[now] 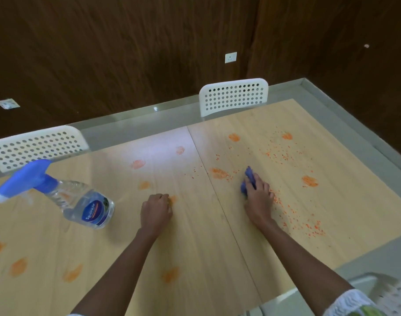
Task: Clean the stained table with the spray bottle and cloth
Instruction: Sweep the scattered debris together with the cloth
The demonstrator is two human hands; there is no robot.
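Note:
The light wooden table [195, 236] carries many orange stains, such as one smear [218, 173] near the middle seam, and scattered orange flecks on its right half. My right hand [258, 198] grips a bunched blue cloth [248, 179] and presses it on the table just right of that smear. My left hand [157, 209] rests on the table with its fingers curled under, holding nothing, beside a small stain. A clear spray bottle [81, 201] with a blue trigger head stands at the left, apart from both hands.
Two white perforated chairs stand along the far edge, one at the left [35, 145] and one at the right [233, 95]. Another white chair [391, 293] shows at the bottom right. Dark wood panelling runs behind the table.

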